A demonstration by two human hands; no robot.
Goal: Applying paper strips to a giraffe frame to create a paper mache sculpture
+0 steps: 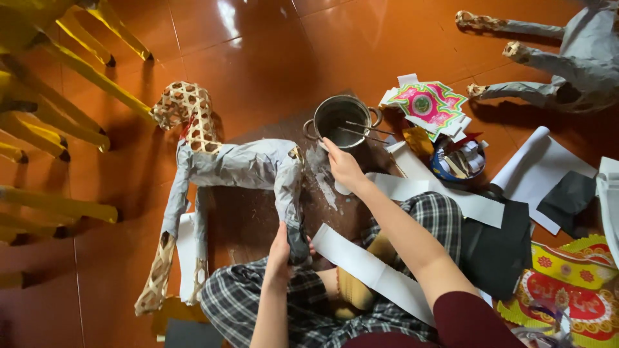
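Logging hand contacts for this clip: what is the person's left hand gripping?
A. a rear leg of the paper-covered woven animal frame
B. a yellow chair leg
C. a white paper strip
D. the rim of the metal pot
A: the left hand is wrapped around the lower rear leg of the woven animal frame, while the right hand reaches toward the metal pot.

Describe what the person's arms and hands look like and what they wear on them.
Both hands are bare: no gloves, rings or watch show on the left hand or the right hand. Both forearms are bare too. A dark maroon sleeve covers the right upper arm; no sleeve shows on the left arm.
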